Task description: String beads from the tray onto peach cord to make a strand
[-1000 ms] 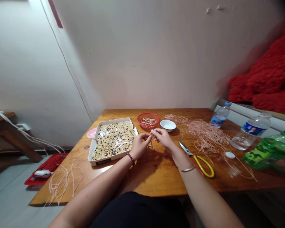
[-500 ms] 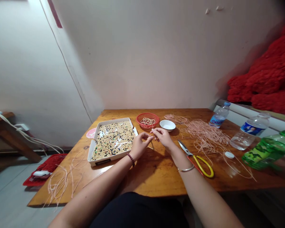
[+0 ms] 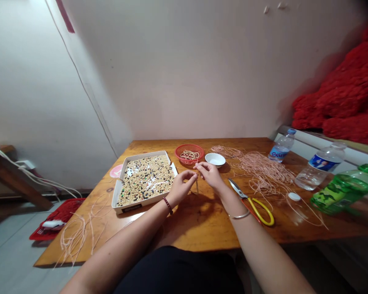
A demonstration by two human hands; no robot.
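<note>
My left hand (image 3: 182, 187) and my right hand (image 3: 209, 175) meet over the middle of the table, fingertips pinched close together. Between them is a thin beaded strand (image 3: 197, 187), whose short end hangs down below the fingers. Its upper part is too small to make out clearly. Left of my hands lies a white box (image 3: 114, 199) filled with small beads (image 3: 147, 175), mostly tan with black and a few green ones. Just behind my hands stands a red basket (image 3: 177, 156) holding beaded strands. A white bowl (image 3: 215, 159) sits beside it.
Scissors with yellow handles (image 3: 265, 212) lie right of my right arm. Beyond them are tangled pink cords (image 3: 265, 167), a white cap (image 3: 294, 197), clear bottles (image 3: 313, 173) and a green bottle (image 3: 340, 192). More loose cord (image 3: 76, 237) lies at the table's left edge.
The strand's end now hangs straight down instead of slanting to the right. My hands stay together with their fingers slightly shifted. The whole view has moved slightly.
</note>
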